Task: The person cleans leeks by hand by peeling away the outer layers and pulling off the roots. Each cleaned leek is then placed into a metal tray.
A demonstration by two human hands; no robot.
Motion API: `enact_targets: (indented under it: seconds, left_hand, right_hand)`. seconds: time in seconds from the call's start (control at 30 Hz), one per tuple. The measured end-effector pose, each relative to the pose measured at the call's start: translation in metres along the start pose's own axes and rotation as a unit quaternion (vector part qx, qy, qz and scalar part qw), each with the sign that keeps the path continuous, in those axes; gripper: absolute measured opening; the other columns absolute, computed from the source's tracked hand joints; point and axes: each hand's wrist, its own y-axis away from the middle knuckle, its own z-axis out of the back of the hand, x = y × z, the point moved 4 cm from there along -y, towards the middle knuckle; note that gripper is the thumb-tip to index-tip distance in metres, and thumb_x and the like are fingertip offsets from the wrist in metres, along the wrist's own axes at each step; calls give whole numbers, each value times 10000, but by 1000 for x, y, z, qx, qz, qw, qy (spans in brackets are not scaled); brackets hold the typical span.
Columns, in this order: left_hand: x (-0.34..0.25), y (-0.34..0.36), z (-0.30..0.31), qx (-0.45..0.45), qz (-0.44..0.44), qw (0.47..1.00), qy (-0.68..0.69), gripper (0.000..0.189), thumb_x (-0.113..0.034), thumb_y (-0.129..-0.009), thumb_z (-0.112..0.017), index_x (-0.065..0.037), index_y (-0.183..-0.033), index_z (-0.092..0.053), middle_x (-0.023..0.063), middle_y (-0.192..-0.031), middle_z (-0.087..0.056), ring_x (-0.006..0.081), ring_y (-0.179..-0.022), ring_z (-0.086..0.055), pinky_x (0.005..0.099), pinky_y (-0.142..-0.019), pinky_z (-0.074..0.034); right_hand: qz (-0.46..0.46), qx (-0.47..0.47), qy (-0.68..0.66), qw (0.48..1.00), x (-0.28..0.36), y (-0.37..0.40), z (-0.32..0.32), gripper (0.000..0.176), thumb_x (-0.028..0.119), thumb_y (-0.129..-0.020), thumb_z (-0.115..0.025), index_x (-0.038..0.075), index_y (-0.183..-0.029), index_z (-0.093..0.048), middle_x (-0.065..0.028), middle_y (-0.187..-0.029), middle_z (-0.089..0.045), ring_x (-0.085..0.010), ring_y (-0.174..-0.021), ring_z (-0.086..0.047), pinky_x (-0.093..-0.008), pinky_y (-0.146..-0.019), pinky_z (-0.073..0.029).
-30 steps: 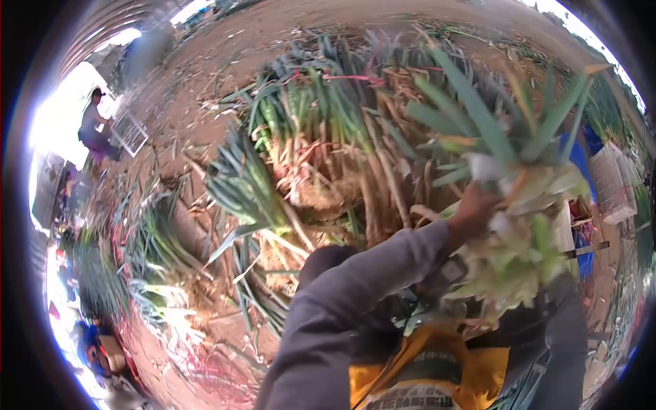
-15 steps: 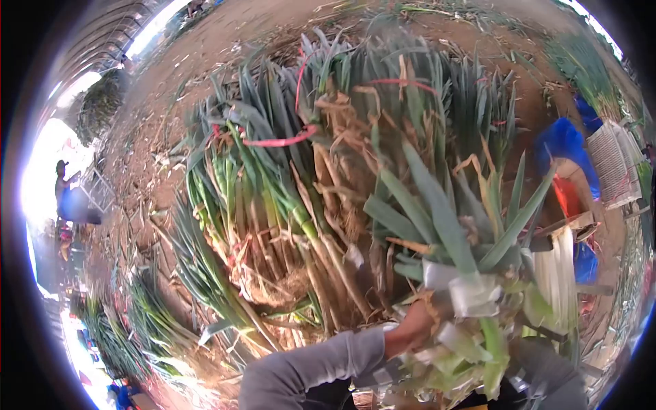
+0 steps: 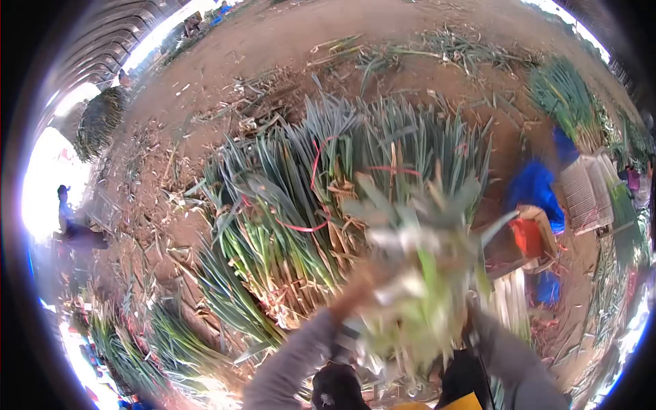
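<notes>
An armful of loose green onion leaves [image 3: 424, 307], green and whitish and smeared by motion, is up in front of me. My left hand [image 3: 362, 285] is closed around its left side, also blurred. My right hand is hidden behind the leaves; only the grey right sleeve [image 3: 509, 355] shows, reaching up to the armful's right side. Just beyond, tied green onion bundles [image 3: 280, 232] lie packed together on the ground, roots toward me. A pink tie [image 3: 301, 228] loops over them.
On the right are a blue plastic bag [image 3: 536, 195], a cardboard box with something red inside [image 3: 529, 236] and a pale crate [image 3: 586, 195]. More onion bundles [image 3: 567, 96] lie at the far right. Leaf scraps [image 3: 451, 51] litter the soil. A person [image 3: 65, 205] stands far left.
The armful of leaves has risen and shifted left, away from my lap, with my left hand moving along. The right sleeve has come up beside it. My view has tilted, showing more ground beyond.
</notes>
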Motion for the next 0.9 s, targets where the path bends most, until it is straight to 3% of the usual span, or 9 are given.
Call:
enact_targets:
  seconds: [0.07,0.1,0.13,0.2,0.3,0.37,0.5,0.67,0.9]
  left_hand:
    - [52,66,157,-180,550,768,276,445,-344,-1055,-469,-42,-1372,-548,104,-1370,-551,237,-1242,-545,416,-1033,-451]
    - [41,61,259,-357,435,818,122,594,-472,-1009,-491,-17,-1391,-506,121,-1393,-536,259,-1258,-515,404,-1114,-341]
    - [14,74,331,-268,301,898,-178,588,-473,-1037,-403,-44,-1435,-455,111,-1429,-506,235,-1296,-487,414,-1131,-329]
    - [-30,108,368,-382,351,855,2,574,-418,-1023,-479,-48,-1460,-453,115,-1462,-494,223,-1328,-482,401,-1130,-351]
    - [-27,187,319,-398,489,729,267,452,-233,-1008,-588,-32,-1406,-517,99,-1429,-547,221,-1315,-521,380,-1092,-429]
    - [-40,197,250,-238,567,784,80,430,-258,-1005,-612,-20,-1355,-540,89,-1344,-583,182,-1189,-574,336,-1026,-469]
    - [6,218,98,-368,578,548,479,315,-199,-1004,-615,-24,-1264,-590,69,-1157,-636,201,-990,-611,340,-928,-505]
    - [33,217,-47,-390,593,469,525,265,-217,-1016,-609,-48,-1219,-593,50,-1047,-654,178,-959,-632,326,-854,-520]
    - [65,256,-140,-440,550,464,537,318,-161,-999,-623,-36,-1276,-531,84,-1057,-646,172,-958,-621,343,-952,-532]
  right_hand:
    - [3,-7,-22,1000,26,-6,-11,686,513,-1067,-385,86,-1584,-238,-111,-1561,-381,-302,-1390,-430,-444,-1177,-287]
    - [9,-10,-35,999,48,-13,-32,684,512,-1068,-384,87,-1584,-238,-111,-1561,-381,-301,-1390,-431,-444,-1177,-287]
    - [-22,-47,-77,996,63,-25,-51,700,518,-1056,-417,83,-1577,-246,-108,-1556,-380,-292,-1390,-433,-456,-1183,-284]
    - [-75,-147,-99,981,108,-52,-105,722,505,-1026,-512,25,-1529,-318,-126,-1487,-449,-279,-1348,-478,-474,-1167,-336]
    - [-43,-183,28,982,73,-17,-88,740,497,-1007,-561,-26,-1492,-365,-157,-1426,-500,-279,-1294,-520,-441,-1122,-399]
    - [-82,-271,38,958,25,37,-70,649,457,-1009,-582,-67,-1382,-496,-165,-1288,-598,-274,-1156,-609,-426,-1047,-471]
    - [-317,-330,83,885,-85,192,0,484,354,-1002,-608,-81,-1214,-609,-126,-1101,-677,-251,-987,-677,-417,-944,-529]
    - [-370,-364,296,802,-166,332,58,374,264,-988,-624,-72,-1151,-626,-96,-1006,-680,-220,-932,-691,-379,-883,-538]
    - [17,-210,514,832,-208,292,24,278,158,-950,-674,-4,-1172,-633,-176,-1083,-673,-323,-937,-696,-376,-767,-562]
